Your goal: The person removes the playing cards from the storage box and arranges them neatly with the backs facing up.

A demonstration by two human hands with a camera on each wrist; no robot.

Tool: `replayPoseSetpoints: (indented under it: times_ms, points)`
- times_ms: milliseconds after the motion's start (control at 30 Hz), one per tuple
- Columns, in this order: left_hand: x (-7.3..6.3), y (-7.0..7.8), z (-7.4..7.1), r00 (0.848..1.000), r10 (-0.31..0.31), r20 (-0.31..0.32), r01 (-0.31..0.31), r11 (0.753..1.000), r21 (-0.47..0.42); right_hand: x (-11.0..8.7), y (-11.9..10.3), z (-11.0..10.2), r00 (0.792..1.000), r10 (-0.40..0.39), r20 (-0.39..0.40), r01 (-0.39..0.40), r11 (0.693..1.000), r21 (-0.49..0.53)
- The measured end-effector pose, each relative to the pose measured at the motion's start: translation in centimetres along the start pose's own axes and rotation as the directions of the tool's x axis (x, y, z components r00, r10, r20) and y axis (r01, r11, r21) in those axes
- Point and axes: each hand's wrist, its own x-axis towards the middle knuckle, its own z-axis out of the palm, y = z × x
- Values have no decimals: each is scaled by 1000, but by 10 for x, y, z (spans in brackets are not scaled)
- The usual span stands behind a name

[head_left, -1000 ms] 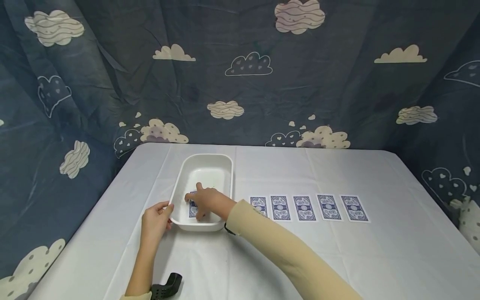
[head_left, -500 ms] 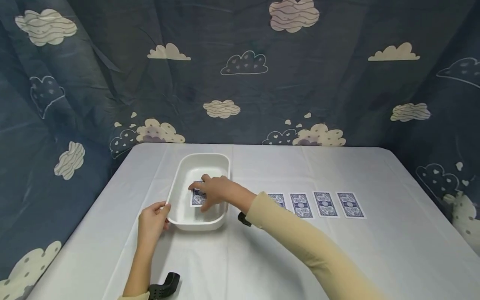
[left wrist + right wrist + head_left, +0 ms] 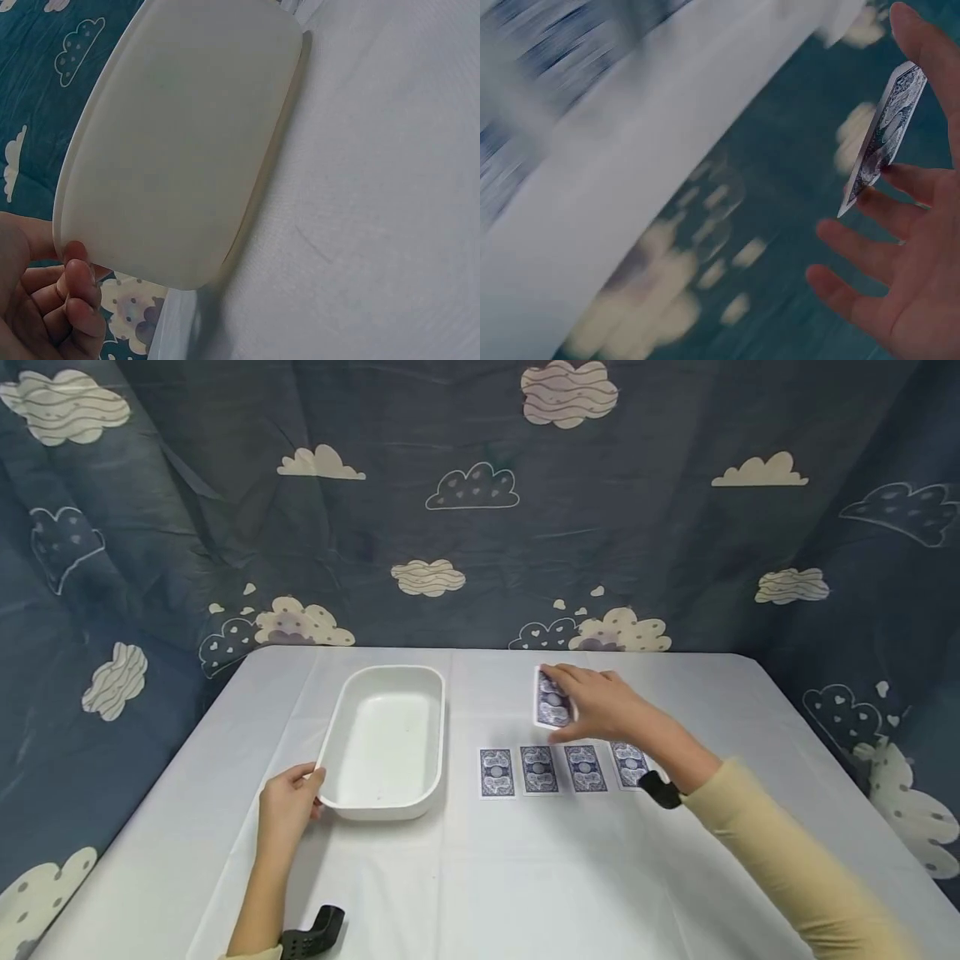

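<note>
My right hand point(image 3: 603, 706) holds a blue-backed playing card point(image 3: 553, 700) by its edges, above the table and behind a row of similar cards. In the right wrist view the card point(image 3: 885, 135) is seen nearly edge-on, between thumb and fingers. At the near left corner of a white rectangular tray point(image 3: 382, 814), my left hand point(image 3: 288, 802) pinches the rim. The left wrist view shows the thumb and fingers point(image 3: 79, 281) on that rim from below. No card lies inside the tray.
Several cards lie face down in a row right of the tray, among them a leftmost card point(image 3: 497, 772) and another card point(image 3: 586, 767). My right wrist and its black strap point(image 3: 660, 790) cover the row's right end. A patterned dark curtain point(image 3: 480, 552) hangs behind the white table point(image 3: 510, 877).
My right hand has lifted the card out of the tray and carried it right, past the tray's side, over the table. The left hand keeps its grip on the tray rim.
</note>
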Motion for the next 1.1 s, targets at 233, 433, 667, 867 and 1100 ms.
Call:
replayPoseSetpoints:
  times_ms: [233,433,667,867,1100]
  points:
    - [0,-1,0,1000,-1,-5,1,1000,-1,-64,88,25,976,189,105,-181,980,-77]
    - [0,-4,0,1000,-25,-5,25,1000,-18,-102,140,48,968,204,147,-192,977,-95]
    - [0,-2,3,999,-34,6,34,999,-16,-116,183,69,965,179,191,-155,979,-131]
    - [1,-3,4,1000,-31,1,31,999,-20,-113,196,74,935,218,278,-182,972,-149]
    - [1,-3,3,1000,-26,-13,25,999,-20,-107,205,75,910,243,336,-199,967,-161]
